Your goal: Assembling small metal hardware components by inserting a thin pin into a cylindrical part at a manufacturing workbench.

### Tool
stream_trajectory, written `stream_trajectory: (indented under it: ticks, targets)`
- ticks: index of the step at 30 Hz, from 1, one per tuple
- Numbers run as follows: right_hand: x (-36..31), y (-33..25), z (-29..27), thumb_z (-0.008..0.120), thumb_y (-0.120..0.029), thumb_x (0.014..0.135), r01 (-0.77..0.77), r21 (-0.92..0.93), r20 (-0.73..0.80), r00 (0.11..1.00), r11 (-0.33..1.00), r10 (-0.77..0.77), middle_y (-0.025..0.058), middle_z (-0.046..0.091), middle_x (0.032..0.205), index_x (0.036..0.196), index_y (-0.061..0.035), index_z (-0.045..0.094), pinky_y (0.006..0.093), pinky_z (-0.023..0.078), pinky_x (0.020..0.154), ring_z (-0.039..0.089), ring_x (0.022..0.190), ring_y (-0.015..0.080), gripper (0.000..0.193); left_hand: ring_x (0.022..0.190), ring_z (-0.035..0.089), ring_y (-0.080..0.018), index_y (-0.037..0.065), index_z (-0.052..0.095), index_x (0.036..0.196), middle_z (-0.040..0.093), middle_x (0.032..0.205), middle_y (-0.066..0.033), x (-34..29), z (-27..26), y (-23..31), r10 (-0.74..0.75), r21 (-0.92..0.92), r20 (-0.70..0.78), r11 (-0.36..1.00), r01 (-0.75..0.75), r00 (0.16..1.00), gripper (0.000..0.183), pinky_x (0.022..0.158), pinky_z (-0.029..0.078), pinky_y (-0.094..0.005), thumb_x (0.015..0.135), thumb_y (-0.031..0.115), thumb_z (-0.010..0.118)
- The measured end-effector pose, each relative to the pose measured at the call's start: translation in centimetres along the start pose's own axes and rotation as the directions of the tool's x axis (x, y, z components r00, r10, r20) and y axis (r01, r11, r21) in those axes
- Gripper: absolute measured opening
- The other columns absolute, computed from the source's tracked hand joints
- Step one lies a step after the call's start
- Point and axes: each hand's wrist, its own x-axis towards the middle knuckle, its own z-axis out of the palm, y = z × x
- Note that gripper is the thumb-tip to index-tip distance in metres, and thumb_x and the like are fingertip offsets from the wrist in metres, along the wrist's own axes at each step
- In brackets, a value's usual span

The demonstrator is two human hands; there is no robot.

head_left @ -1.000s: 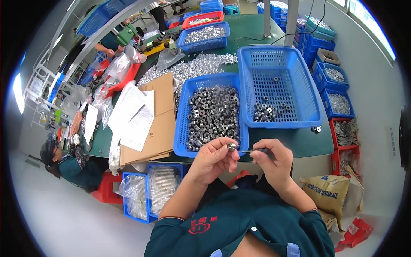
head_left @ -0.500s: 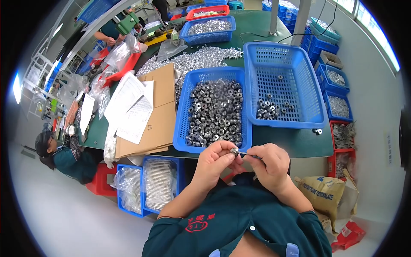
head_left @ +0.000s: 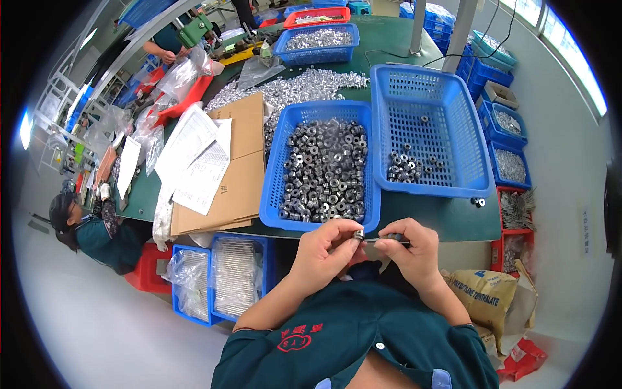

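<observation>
In front of the near basket, my left hand [head_left: 321,254] pinches a small round metal bushing [head_left: 358,235] between thumb and fingertips. My right hand [head_left: 414,256] is closed on a slim hand tool [head_left: 394,238] with a dark handle. Its thin metal shaft points left and meets the bushing; whether the tip sits inside the hole I cannot tell. Just beyond my hands, a blue basket [head_left: 271,185] holds a heap of similar metal bushings. To its right, a larger blue basket [head_left: 433,76] has a small group of them at its lower left.
Two loose bushings [head_left: 478,202] lie beside the right basket on the green table [head_left: 414,217]. Cardboard [head_left: 243,175] and papers [head_left: 204,178] lie left. Behind are piled shiny small parts [head_left: 298,89]. A co-worker [head_left: 97,230] sits at far left. Sacks [head_left: 483,295] stand at lower right.
My right hand has turned and its fingers have shifted, so more of the tool's dark handle shows. The bushing stays in my left fingers, slightly lower. The whole view has shifted a little.
</observation>
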Motion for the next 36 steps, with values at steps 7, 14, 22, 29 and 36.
stream_trajectory:
  ticks: [7,14,22,29,36]
  targets:
    - [0.7,-0.3,-0.9,0.076,-0.004,0.079,0.070,-0.032,-0.085,0.994,0.997,-0.072,0.0062,0.066,0.072,0.087,-0.0004,0.064,0.0228,0.047,0.053,0.063,0.059,0.0111,0.016,0.082,0.067,-0.0132,-0.001,0.063,0.108,0.067,0.095,-0.0089,0.8,0.6,0.9,0.225,0.457,0.061,0.860,-0.227,0.973,0.021,0.072,0.053,-0.0244,0.087,-0.004,0.062]
    - [0.9,-0.4,-1.2,0.078,-0.005,0.071,0.353,-0.351,0.007,0.927,0.867,-0.375,0.0070,0.066,0.074,0.085,-0.0044,0.065,0.0310,0.047,0.054,0.062,0.060,0.0214,0.019,0.077,0.067,-0.0249,0.000,0.064,0.101,0.066,0.088,-0.0126,1.3,0.8,0.8,0.381,0.626,0.145,0.679,-0.383,0.913,0.020,0.066,0.052,-0.0318,0.080,-0.003,0.064]
    - [1.3,0.0,-3.4,0.067,0.000,0.066,0.541,-0.348,0.097,0.833,0.765,-0.545,0.0075,0.067,0.084,0.087,-0.0037,0.063,0.0334,0.052,0.064,0.063,0.070,0.0238,0.021,0.076,0.065,-0.0305,0.002,0.064,0.097,0.066,0.086,-0.0139,3.6,1.6,3.0,0.307,0.653,0.329,0.610,-0.450,0.893,0.018,0.066,0.052,-0.0361,0.080,0.001,0.062]
    - [-1.2,1.5,-6.0,0.067,0.009,0.078,0.151,-0.195,-0.416,0.882,0.969,-0.221,0.0106,0.067,0.079,0.089,-0.0009,0.064,0.0285,0.052,0.058,0.066,0.064,0.0197,0.015,0.077,0.065,-0.0301,0.008,0.066,0.090,0.064,0.081,-0.0108,14.5,4.7,4.9,0.365,0.696,0.542,0.311,-0.647,0.757,0.011,0.066,0.052,-0.0395,0.079,0.009,0.061]
    - [-4.1,2.1,-5.5,0.072,0.004,0.077,0.072,-0.188,-0.318,0.939,0.979,-0.130,0.0095,0.066,0.073,0.087,-0.0016,0.064,0.0272,0.049,0.054,0.065,0.060,0.0189,0.014,0.093,0.066,-0.0303,0.013,0.071,0.092,0.069,0.094,-0.0099,28.0,8.0,-4.9,-0.233,0.854,0.512,0.036,-0.519,0.827,0.021,0.075,0.053,-0.0431,0.076,0.009,0.059]
